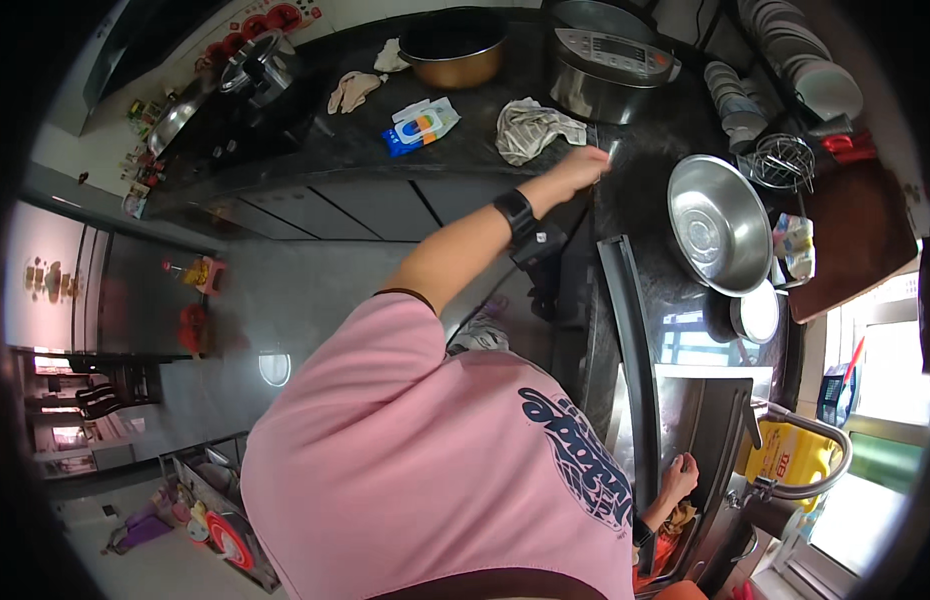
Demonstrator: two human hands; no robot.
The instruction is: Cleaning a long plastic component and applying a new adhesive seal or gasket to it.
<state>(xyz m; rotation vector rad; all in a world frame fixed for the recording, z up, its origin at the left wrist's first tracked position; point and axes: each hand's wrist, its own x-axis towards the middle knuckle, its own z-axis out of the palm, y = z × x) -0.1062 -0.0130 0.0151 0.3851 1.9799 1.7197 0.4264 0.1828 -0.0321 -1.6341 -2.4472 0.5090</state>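
Note:
My left hand (583, 168) reaches far out over the dark counter, a watch on its wrist. Its fingers are closed at the counter's corner, right beside a crumpled striped cloth (535, 131); anything between them is too small to make out. Low on the right, my right hand (678, 478) hangs over the sink (710, 408) with its fingers bunched together. What it may hold does not show clearly. Below that hand lies something orange-red with brown scraps (677, 520). A wide steel bowl (720, 225) stands on the counter between the two hands' places.
A rice cooker (610, 75), a brown-gold pot (455, 62) and a blue-white wipes pack (421, 125) line the back counter. Stacked bowls (825, 90), a white container (756, 312) and a yellow jug (790, 455) stand right. The curved faucet (835, 460) juts beside the sink.

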